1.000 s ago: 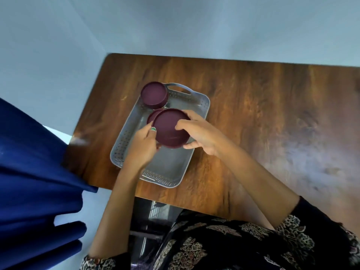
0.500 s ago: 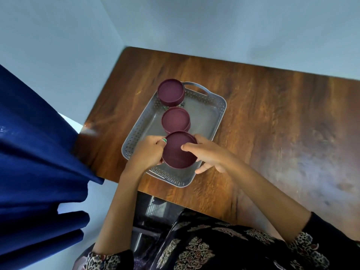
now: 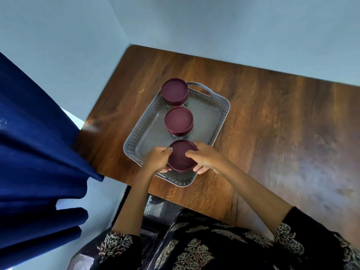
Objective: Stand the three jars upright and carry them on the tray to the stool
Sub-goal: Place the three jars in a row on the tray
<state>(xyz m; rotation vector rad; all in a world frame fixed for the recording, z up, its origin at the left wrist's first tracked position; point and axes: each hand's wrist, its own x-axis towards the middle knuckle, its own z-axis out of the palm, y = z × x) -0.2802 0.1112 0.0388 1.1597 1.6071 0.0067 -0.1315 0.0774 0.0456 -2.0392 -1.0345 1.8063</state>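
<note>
On the tray [image 3: 218, 117], both hands' fingers clasp the nearest jar [image 3: 182, 155], upright, lid up.

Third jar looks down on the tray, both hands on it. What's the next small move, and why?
Probably let go of the near jar and shift both hands to the tray ends: all three lids face up in a row, so lifting comes next.

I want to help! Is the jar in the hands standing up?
Yes, upright: the near jar shows its round maroon lid facing up, like the other two, inside the tray.
</note>
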